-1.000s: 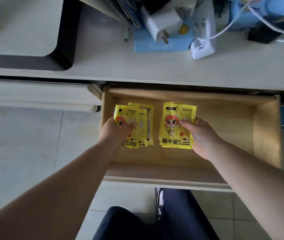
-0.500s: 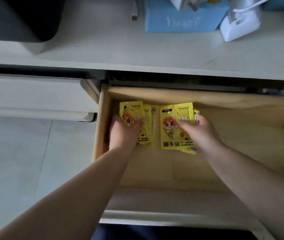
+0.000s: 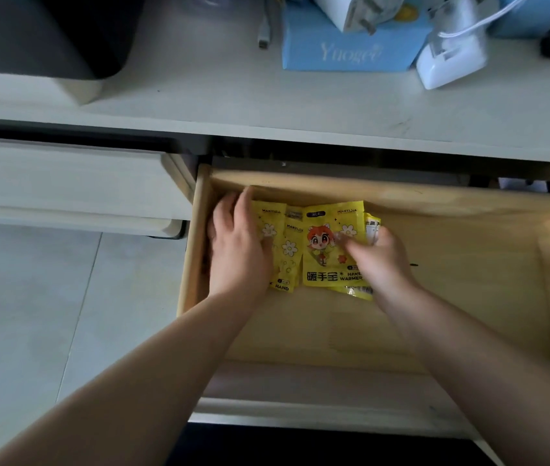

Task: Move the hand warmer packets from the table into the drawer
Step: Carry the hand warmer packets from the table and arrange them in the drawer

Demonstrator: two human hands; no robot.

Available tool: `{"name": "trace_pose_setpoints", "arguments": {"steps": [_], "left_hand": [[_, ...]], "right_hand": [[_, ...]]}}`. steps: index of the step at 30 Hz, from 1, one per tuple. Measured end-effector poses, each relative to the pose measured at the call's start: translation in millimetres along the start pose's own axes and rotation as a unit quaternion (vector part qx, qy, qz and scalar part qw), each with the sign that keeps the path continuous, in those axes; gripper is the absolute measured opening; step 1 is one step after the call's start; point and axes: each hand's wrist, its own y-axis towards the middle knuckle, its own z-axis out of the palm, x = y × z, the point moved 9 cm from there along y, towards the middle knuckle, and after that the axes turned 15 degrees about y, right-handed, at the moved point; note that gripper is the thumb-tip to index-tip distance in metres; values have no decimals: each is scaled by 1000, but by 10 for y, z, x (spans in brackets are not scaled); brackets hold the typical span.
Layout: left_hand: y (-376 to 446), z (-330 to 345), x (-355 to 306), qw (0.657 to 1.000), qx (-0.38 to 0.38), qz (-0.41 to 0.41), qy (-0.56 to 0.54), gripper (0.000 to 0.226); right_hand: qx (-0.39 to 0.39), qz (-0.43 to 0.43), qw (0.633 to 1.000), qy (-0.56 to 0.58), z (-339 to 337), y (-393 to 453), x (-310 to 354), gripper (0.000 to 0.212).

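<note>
Both hands are in the open wooden drawer under the table. The left hand lies flat with spread fingers on the packets at 9 o'clock. The right hand presses loosely curled fingers onto the front packet at 3 o'clock. The yellow hand warmer packets overlap at the drawer's back left. A blue box sits on the table at 12 o'clock.

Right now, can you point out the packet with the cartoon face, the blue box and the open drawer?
cartoon packet [image 3: 325, 250], head view, on the printed face.
blue box [image 3: 347, 53], head view, on its front with the lettering.
drawer [image 3: 401, 331], head view, on its bare wooden floor.
</note>
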Motion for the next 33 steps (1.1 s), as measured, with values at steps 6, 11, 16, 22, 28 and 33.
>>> {"name": "trace_pose_setpoints", "arguments": {"steps": [6,11,16,22,28,33], "left_hand": [[-333,318,-443,858,44,437,268,61],[-327,633,-303,817,129,413,380,67],[-154,617,-292,883,90,334,316,60],[-302,633,-406,851,17,405,335,83],[-351,779,-539,822,66,429,369,76],[-283,733,-472,832,54,431,346,47]], "right_hand": [[-14,4,1000,0,-75,21,-26,47],[-19,25,999,21,-170,35,-84,55],[16,25,996,87,-152,36,-110,14],[-9,-21,999,36,-129,50,27,20],[-9,-6,999,53,-144,61,33,23],[-11,11,997,76,-349,108,-31,27]]}}
